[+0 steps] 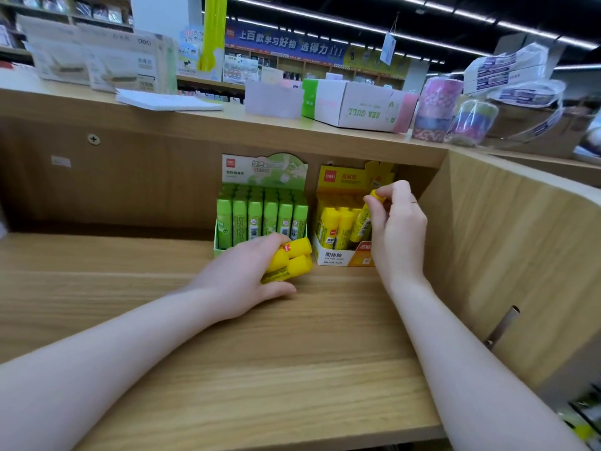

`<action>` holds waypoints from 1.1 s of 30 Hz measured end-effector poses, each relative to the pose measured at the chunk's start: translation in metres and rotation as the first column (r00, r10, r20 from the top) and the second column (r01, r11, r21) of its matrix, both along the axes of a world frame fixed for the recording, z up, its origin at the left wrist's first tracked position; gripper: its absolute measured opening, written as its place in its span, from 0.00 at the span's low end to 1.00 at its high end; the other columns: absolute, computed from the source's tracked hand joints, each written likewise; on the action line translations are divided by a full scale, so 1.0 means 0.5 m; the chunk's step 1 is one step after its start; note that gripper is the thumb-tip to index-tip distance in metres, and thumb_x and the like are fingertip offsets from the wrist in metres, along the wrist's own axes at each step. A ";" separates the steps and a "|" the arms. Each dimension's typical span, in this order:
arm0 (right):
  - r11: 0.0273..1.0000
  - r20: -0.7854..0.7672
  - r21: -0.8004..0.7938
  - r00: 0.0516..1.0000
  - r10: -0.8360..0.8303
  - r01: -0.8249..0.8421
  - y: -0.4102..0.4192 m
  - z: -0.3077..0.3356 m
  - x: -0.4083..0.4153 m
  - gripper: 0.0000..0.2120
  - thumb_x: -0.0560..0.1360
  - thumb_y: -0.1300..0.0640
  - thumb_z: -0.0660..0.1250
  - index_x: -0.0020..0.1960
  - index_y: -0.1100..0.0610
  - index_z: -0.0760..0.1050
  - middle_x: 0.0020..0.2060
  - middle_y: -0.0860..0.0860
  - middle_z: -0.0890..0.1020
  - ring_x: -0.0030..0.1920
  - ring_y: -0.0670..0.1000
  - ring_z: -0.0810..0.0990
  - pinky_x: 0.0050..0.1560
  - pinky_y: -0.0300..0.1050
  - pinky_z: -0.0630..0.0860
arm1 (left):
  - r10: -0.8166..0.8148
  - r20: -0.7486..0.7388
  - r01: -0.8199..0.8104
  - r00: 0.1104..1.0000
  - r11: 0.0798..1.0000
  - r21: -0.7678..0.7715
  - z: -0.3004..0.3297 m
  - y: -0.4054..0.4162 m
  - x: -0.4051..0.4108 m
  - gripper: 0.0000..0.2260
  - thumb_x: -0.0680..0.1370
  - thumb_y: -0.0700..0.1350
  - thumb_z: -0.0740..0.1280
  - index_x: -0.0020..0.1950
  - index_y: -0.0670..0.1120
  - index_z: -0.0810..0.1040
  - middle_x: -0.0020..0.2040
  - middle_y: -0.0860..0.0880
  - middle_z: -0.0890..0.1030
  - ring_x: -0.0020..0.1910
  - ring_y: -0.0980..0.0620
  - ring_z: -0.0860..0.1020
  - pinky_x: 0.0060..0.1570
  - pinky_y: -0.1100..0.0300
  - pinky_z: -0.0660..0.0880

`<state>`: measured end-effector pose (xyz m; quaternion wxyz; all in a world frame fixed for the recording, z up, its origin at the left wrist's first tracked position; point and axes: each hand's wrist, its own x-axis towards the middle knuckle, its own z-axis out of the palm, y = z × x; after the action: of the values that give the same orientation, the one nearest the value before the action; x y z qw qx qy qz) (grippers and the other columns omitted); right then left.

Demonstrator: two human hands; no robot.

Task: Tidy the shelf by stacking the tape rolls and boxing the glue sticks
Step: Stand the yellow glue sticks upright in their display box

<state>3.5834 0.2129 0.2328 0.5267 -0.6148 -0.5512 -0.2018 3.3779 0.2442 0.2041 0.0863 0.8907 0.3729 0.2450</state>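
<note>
A yellow glue stick box (338, 257) stands at the back right of the wooden shelf (227, 353), with several yellow sticks upright inside. My right hand (398, 229) pinches one yellow glue stick (366, 219) by its cap, holding it upright over that box. My left hand (240, 276) grips a bunch of yellow glue sticks (291, 260) lying on the shelf in front of the green box. The green glue stick box (260, 219) is packed with green sticks. Stacked tape rolls (437, 109) stand on the top ledge at right.
The shelf's right side wall (507, 255) stands close to my right hand. On the top ledge are a white and green carton (351, 104), a notepad (169, 100), display boxes (97, 56) and a plastic bag of tape (520, 89).
</note>
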 end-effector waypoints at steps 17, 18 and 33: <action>0.844 0.284 -0.474 0.951 -0.124 0.251 -0.033 -0.043 -0.022 0.28 0.76 0.65 0.59 0.73 0.54 0.59 0.62 0.57 0.71 0.61 0.57 0.69 0.48 0.49 0.71 | 0.059 -0.167 -0.075 0.984 0.993 -0.086 0.013 -0.008 -0.002 0.25 0.73 0.55 0.68 0.67 0.53 0.63 0.65 0.51 0.72 0.60 0.49 0.72 0.51 0.59 0.68; 0.837 0.255 -0.502 0.962 -0.097 0.217 -0.037 -0.041 -0.020 0.27 0.76 0.65 0.58 0.74 0.53 0.58 0.63 0.58 0.71 0.63 0.57 0.69 0.48 0.49 0.72 | 0.069 -0.175 -0.085 0.982 0.992 -0.088 0.014 -0.006 -0.004 0.25 0.74 0.54 0.68 0.67 0.53 0.63 0.64 0.50 0.72 0.59 0.49 0.73 0.50 0.58 0.70; 0.652 -0.539 -0.411 0.747 0.389 -0.636 -0.114 -0.057 -0.102 0.14 0.72 0.64 0.69 0.46 0.46 0.73 0.42 0.44 0.79 0.41 0.45 0.80 0.47 0.44 0.78 | -0.097 0.138 0.117 0.986 0.981 -0.152 0.007 -0.027 0.004 0.21 0.69 0.49 0.71 0.60 0.52 0.69 0.39 0.52 0.75 0.36 0.54 0.73 0.37 0.60 0.72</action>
<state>3.5323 0.1559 0.2041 0.4541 -0.5843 -0.6178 0.2660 3.3796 0.2305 0.2076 0.1946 0.8819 0.3364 0.2667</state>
